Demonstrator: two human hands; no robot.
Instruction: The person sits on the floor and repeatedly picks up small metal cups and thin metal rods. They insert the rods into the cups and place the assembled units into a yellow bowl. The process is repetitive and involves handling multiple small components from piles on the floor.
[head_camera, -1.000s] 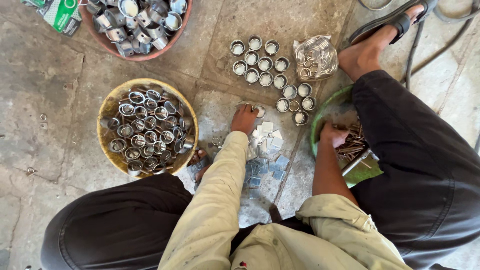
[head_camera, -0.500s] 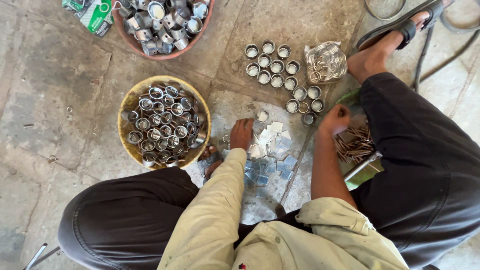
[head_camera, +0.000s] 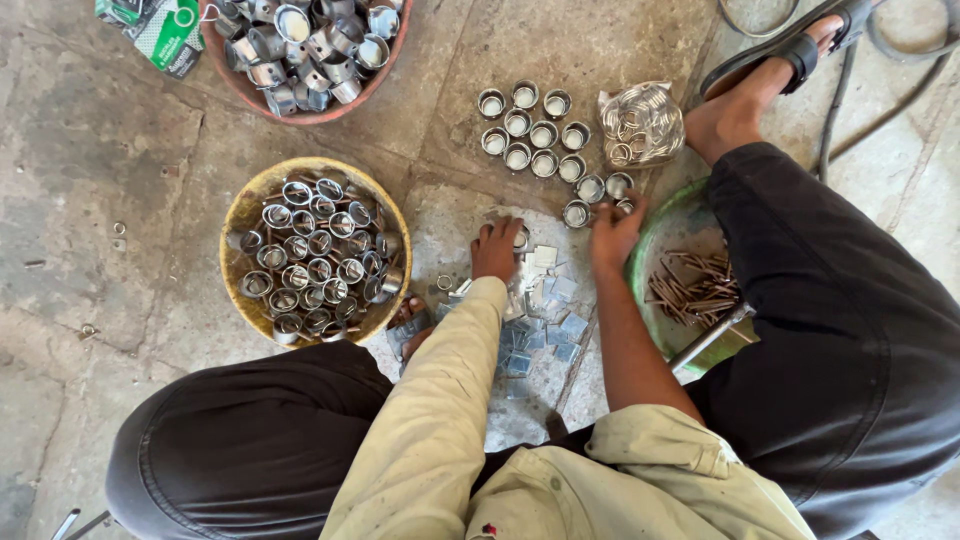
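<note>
Left to right now: a yellow basin (head_camera: 240, 225) packed with metal rings sits on the concrete floor (head_camera: 90, 170). Left hand (head_camera: 496, 250) rests fingers-down at the top of the small metal plates (head_camera: 545, 310), grip loosely spread, nothing clamped. Those plates look light, stiff, thin and sharp-edged, best pinched by the rims. Right hand (head_camera: 612, 232) touches the ringed caps (head_camera: 545, 135); whether it holds one, I cannot tell. Green dish of nails (head_camera: 690, 290) crowds the right; open floor lies far left.
</note>
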